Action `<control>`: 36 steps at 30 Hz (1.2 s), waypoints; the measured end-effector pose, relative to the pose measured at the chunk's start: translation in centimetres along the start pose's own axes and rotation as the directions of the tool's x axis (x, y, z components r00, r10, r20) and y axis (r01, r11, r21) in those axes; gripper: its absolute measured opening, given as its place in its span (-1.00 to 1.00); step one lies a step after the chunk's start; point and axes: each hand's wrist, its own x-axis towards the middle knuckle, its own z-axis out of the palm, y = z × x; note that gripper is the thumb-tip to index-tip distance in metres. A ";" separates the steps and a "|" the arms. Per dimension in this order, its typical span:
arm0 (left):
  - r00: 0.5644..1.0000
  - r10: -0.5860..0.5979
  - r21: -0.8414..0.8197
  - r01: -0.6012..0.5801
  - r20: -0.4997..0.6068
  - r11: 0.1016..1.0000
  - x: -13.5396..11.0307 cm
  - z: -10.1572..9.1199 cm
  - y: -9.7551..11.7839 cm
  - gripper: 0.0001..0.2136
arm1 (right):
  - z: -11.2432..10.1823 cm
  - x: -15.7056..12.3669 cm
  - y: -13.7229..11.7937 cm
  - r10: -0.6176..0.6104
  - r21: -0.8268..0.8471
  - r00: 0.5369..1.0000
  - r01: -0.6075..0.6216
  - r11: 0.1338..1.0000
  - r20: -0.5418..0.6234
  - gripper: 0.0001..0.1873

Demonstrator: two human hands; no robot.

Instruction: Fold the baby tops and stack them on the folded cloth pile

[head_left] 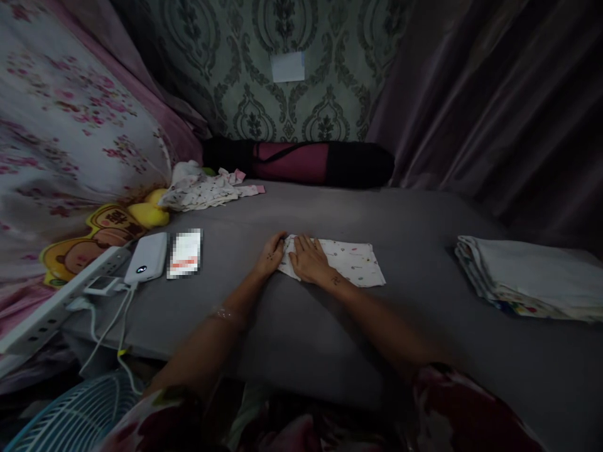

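Note:
A folded white cloth with a small scattered print lies flat on the grey bed-like surface in front of me. My left hand is at the cloth's left end, its fingers bent around that edge; the fingertips are partly hidden. Across the left half of the cloth, my right hand lies palm down with its fingers stretched out and a little apart. The cloth's right end extends past my right hand, its corners showing.
Folded cloths are stacked at the right. A crumpled spotted garment, yellow plush toy, white power bank, blurred card and power strip are leftward. A black-and-maroon long bag lies behind; a fan stands lower left.

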 end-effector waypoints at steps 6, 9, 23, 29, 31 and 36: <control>1.000 -0.016 -0.008 0.016 0.006 1.000 -0.1 -0.2 0.7 -0.62 | 0.0 0.7 -1.5 0.024 0.001 1.000 -0.024 1.000 0.019 -0.34; 1.000 -0.023 -0.033 0.022 -0.021 0.999 -0.3 -0.3 1.3 -0.59 | 0.3 1.2 -2.3 0.004 0.015 1.000 -0.004 1.000 -0.013 -0.34; 0.999 0.033 -0.011 -0.033 -0.004 0.999 -0.7 -0.6 1.6 -0.49 | -1.0 0.5 -0.9 0.002 0.134 0.996 0.009 0.991 -0.084 -0.38; 0.952 0.278 0.184 -0.297 0.125 0.937 -1.5 -0.2 2.2 -0.57 | -2.4 -2.9 3.8 0.023 -0.008 0.998 -0.024 1.000 -0.065 -0.43; 0.929 0.309 0.259 -0.355 0.204 0.898 -1.8 -0.1 2.5 -0.58 | -1.9 -3.4 4.4 0.035 -0.019 0.999 -0.036 0.999 -0.032 -0.44; 0.883 0.322 0.333 -0.435 0.342 0.837 -2.1 -0.1 2.7 -0.56 | -1.4 -3.1 4.4 0.040 -0.002 0.999 -0.040 0.999 -0.023 -0.43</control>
